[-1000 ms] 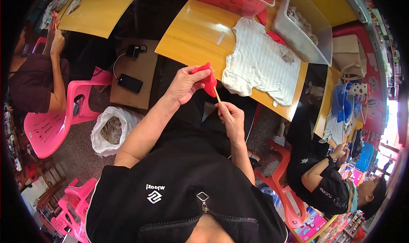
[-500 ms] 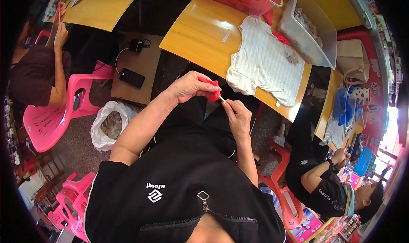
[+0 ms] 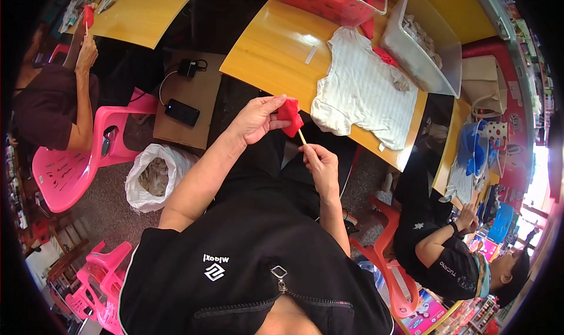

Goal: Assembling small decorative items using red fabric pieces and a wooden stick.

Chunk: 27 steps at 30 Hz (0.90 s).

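In front of my body, near the table's edge, a small piece of red cloth [image 3: 290, 113] is pinched between the thumb and fingers of my left hand [image 3: 257, 122]. A thin pale stick [image 3: 302, 136] runs down from the cloth to my right hand [image 3: 322, 166], whose thumb and fingers close round its lower end. The folds hide the stick's upper end, so I cannot tell how far inside it reaches. Just beyond both hands, a white striped cloth garment [image 3: 361, 88] lies spread on the yellow table [image 3: 264, 41].
A red-filled clear bin [image 3: 329, 3] and a clear bin of pale pieces [image 3: 426, 64] stand at the table's back. Left of me are a phone [image 3: 182, 113], an open white sack [image 3: 150, 179] and a pink chair [image 3: 70, 170]. Co-workers sit at left [image 3: 56, 109] and right [image 3: 435, 241].
My left hand has risen slightly with the red cloth, which now shows more of its surface. My right hand has moved slightly down, and more of the stick is visible.
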{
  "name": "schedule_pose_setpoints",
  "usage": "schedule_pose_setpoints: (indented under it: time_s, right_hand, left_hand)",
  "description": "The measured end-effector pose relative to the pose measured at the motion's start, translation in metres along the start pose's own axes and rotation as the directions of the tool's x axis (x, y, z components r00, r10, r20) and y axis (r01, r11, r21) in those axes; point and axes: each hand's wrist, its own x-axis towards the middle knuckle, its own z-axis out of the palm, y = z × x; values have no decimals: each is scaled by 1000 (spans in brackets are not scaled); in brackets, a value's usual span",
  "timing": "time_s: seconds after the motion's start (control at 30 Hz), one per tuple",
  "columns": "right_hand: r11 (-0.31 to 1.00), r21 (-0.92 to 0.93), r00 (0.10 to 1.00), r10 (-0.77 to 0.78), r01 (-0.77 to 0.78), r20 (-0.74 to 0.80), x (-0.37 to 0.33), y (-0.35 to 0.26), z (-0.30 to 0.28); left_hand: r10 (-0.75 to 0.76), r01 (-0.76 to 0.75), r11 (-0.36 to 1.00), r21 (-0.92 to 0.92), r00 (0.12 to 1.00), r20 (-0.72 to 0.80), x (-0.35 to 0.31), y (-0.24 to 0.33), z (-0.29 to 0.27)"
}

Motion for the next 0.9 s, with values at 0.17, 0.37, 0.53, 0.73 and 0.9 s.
schedule_pose_setpoints:
  time_s: [0.17, 0.37, 0.53, 0.73, 0.9]
  right_hand:
    - [947, 311, 995, 60, -82, 81, -1, 9, 5]
    - [770, 631, 992, 17, -92, 123, -3, 22, 27]
    - [741, 660, 985, 14, -124, 169, -3, 21, 28]
    - [814, 566, 980, 19, -130, 199, -5, 13, 29]
    - [782, 605, 974, 17, -153, 224, -9, 11, 32]
  left_hand:
    - [-25, 24, 1000, -16, 999, -38, -3, -5, 4]
    - [-49, 22, 929, -370, 997, -64, -1, -17, 4]
    - [17, -16, 939, -344, 1000, 0, 0, -13, 0]
    - [58, -61, 991, -121, 998, -26, -3, -5, 9]
    - [52, -58, 988, -146, 998, -45, -3, -11, 9]
